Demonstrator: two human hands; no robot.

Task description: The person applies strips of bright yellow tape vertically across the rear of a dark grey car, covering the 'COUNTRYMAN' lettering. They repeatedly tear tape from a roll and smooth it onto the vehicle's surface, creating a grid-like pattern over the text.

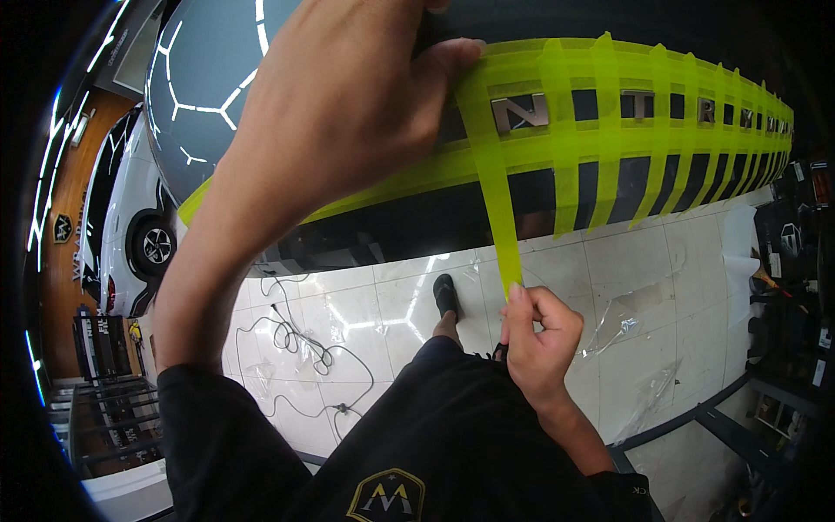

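A strip of yellow-green masking tape (497, 196) runs down across the dark glossy car panel (330, 248) and hangs past its lower edge. My right hand (544, 339) pinches the strip's lower end between thumb and fingers, drawing it taut. Up at the strip's top, my left hand (365, 104) rests against the panel, its thumb stretched over the tape. Most of that hand's other fingers are hidden or cut off by the frame; one fingertip shows apart from the thumb. Beside the strip, raised silver letters (520, 113) are framed by horizontal bands and several vertical strips of the same tape.
Below the panel is a tiled floor (400, 300) with a loose dark cable (322, 357) and scraps of clear film (648, 400). A white car (139, 235) stands at the left. Dark racks (104, 391) are at the lower left, with equipment (796, 235) along the right.
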